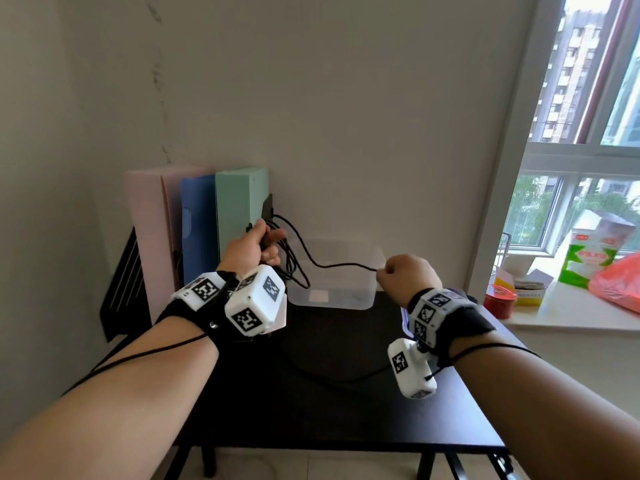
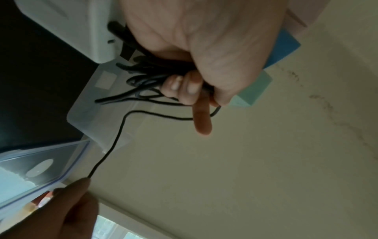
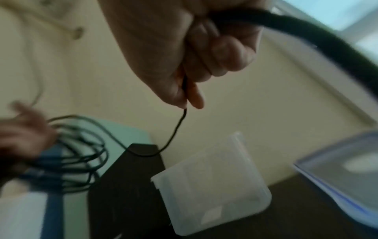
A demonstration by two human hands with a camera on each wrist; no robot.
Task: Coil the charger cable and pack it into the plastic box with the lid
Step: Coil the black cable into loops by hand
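A thin black charger cable [image 1: 332,265] stretches between my two hands above the table. My left hand [image 1: 258,245] grips several coiled loops of it [image 2: 143,76], held up in front of the green folder; its forefinger sticks out straight. My right hand [image 1: 398,271] pinches the cable's free run between thumb and forefinger [image 3: 185,97], with the other fingers curled. The clear plastic box [image 1: 332,271] stands open on the black table against the wall, below and between the hands. Its blue-rimmed lid [image 3: 337,177] lies on the table to the right of the box.
Pink, blue and green folders [image 1: 197,230] stand at the table's back left. The windowsill on the right holds a red tin [image 1: 500,301], a green-and-white carton [image 1: 588,258] and an orange bag [image 1: 620,282]. Another black cord [image 1: 332,374] lies on the black table [image 1: 311,410].
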